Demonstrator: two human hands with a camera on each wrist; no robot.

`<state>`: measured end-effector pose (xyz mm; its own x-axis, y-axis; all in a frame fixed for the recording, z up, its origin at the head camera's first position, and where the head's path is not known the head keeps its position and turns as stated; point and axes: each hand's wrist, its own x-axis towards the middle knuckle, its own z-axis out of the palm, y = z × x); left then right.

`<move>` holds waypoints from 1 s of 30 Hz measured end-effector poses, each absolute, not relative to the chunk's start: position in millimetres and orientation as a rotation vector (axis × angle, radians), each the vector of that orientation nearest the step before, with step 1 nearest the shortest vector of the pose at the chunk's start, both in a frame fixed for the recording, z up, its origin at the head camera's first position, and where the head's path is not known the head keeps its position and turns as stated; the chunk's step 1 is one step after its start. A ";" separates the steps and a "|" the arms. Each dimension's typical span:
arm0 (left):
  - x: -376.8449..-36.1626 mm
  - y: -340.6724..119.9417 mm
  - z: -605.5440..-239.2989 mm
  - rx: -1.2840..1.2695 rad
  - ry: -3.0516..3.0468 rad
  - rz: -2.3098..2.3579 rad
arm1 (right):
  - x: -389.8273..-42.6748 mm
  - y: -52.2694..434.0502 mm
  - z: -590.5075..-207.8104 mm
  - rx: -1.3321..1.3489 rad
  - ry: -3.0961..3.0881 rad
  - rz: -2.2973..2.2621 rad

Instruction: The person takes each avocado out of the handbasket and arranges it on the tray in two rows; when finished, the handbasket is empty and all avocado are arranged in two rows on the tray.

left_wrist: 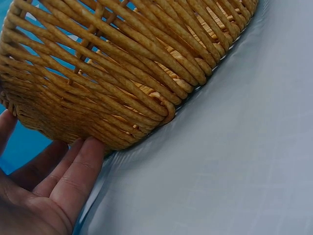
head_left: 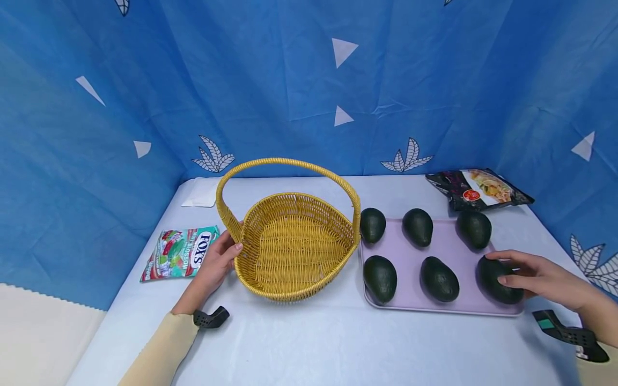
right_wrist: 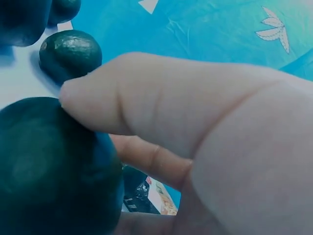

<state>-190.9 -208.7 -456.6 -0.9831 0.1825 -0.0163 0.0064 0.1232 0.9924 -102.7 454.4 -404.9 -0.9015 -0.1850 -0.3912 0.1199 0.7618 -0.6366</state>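
The right hand (head_left: 536,276) curls its fingers and thumb around a dark green avocado (head_left: 497,280) lying at the 4 o'clock corner of the flat pale lilac rectangular tray (head_left: 454,252); the right wrist view shows the thumb pressed on the fruit's skin. Five more dark green avocados lie on the same tray, three in the far row and two beside the held one, all apart from each other.

The left hand (head_left: 217,262) rests with fairly straight fingers against the 9 o'clock outer wall of the yellow woven wicker basket with an arched handle (head_left: 294,246), which stands on the pale blue desk (head_left: 309,343) just beside the tray's 9 o'clock edge. In the left wrist view the fingertips (left_wrist: 90,152) touch the basket's lower weave.

At 9 o'clock of the left hand lies a green and red candy packet (head_left: 181,253). At 12 o'clock of the tray lies a black snack bag with a food picture (head_left: 478,188)
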 end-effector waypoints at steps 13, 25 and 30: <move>-190.3 -209.2 -455.4 0.198 2.241 1.995 | -99.1 455.6 -401.6 -0.032 2.537 -0.938; -190.6 -209.6 -454.4 0.211 2.258 1.977 | -98.6 451.0 -398.3 -0.024 2.597 -0.863; -190.1 -208.9 -454.6 0.210 2.253 1.979 | -98.3 451.3 -398.2 -0.014 2.616 -0.839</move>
